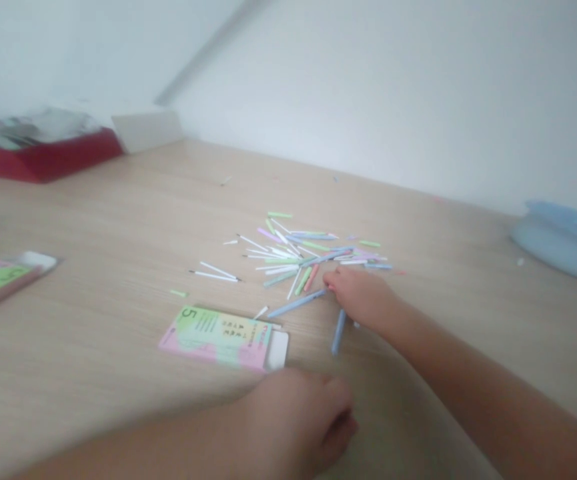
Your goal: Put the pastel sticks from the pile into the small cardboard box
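Observation:
My right hand [361, 293] reaches in from the right, its fingers pinched together low over the table. A slim blue pen barrel [295, 304] has its upper end at these fingertips; blur hides the exact contact. Another blue barrel [338, 331] lies beneath that hand. Close to the camera, my left hand [303, 417] is curled closed, and what its fingers hold, if anything, is hidden. Just beyond it lies a pastel green and pink box [218, 338] marked 5, its white inner tray showing at the right end. A loose pile of coloured barrels and white, dark-tipped pen refills [288, 257] spreads past the hands.
A second pastel box [1, 283] lies at the left edge. At the back left stands a red box [48, 157] filled with wrapped items, beside a white panel [148, 130]. A light-blue pouch-like thing [563, 240] rests at the right, near the wall.

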The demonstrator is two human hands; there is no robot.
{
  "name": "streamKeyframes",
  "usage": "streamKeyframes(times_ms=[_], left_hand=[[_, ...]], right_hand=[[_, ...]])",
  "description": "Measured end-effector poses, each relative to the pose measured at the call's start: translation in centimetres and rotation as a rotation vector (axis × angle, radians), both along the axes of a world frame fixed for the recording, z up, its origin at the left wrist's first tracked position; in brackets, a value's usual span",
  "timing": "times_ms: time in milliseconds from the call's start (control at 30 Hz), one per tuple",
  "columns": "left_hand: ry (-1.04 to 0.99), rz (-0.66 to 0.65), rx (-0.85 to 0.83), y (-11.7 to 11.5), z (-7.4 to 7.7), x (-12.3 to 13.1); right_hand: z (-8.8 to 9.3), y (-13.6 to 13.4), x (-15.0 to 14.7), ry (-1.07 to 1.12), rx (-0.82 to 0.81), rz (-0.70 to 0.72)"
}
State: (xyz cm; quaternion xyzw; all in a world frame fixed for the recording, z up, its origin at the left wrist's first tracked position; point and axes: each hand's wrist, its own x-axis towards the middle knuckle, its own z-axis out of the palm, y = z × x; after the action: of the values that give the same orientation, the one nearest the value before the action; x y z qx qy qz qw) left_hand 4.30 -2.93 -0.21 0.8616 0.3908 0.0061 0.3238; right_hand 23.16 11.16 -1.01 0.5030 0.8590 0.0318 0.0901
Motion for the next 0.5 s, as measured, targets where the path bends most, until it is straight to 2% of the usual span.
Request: streamKeyframes(times_ms=[133,333,433,500], left_hand=[[0.015,0.014,0.008,-0.1,0.0,0.0],[0.011,0.015,0.010,-0.1,0.4,0.0],[-0.020,0.043,-0.001,-0.3,0.0,0.0],[-0.045,0.071,-0.013,-0.3,-0.5,0.0]], right_hand=[[-0.4,-0.5,-0.3,0.049,0.047,-0.028],[0.9,-1.4,0.3,0.269,0.152,-0.071],[0.7,-3.5,1.4,0.481,0.163,-0.095],[-0.1,-5.6,2.3,0.712,0.083,-0.152]])
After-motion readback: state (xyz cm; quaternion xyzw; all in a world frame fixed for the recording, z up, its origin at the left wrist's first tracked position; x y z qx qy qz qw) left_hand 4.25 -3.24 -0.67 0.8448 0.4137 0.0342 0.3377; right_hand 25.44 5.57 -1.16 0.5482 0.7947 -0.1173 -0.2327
